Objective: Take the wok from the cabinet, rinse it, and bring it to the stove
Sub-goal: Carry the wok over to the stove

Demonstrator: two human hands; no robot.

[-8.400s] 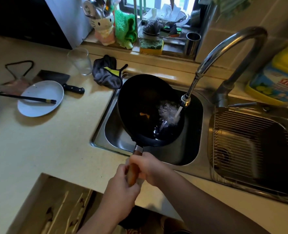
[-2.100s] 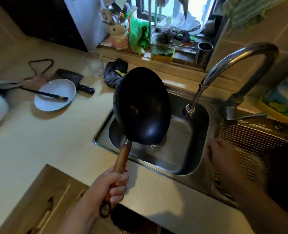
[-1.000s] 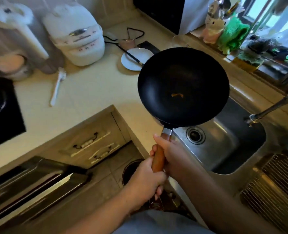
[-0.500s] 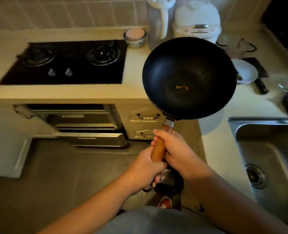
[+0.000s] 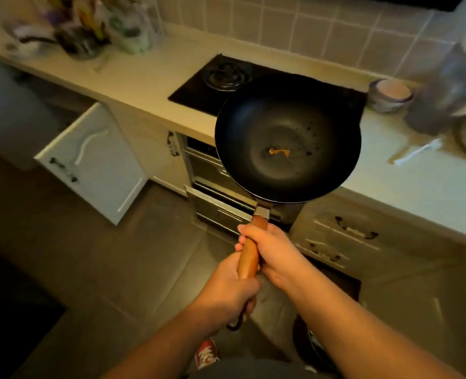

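- We see the wok held in the air, bowl up and roughly level, its far rim over the near edge of the stove, the rest over the surface edge and the drawers below.
- Left hand is clenched around the lower end of the wooden handle; the dark hanging loop at the handle's end sticks out under that fist.
- Right hand wraps the same handle higher up, just under the metal ferrule, thumb across the top.
- Small orange speck sits at the bottom of the wok; a few pale flecks on the inner wall to its right.
- One burner shows on the stove's left; the wok hides the stove's right part.
- Cabinet door left of the stove stands open.
- Small bowl sits on the surface just right of the stove; things beyond it are too blurred to name.
- Red shoe at the bottom carries white lettering; we cannot read it. No other writing is legible.
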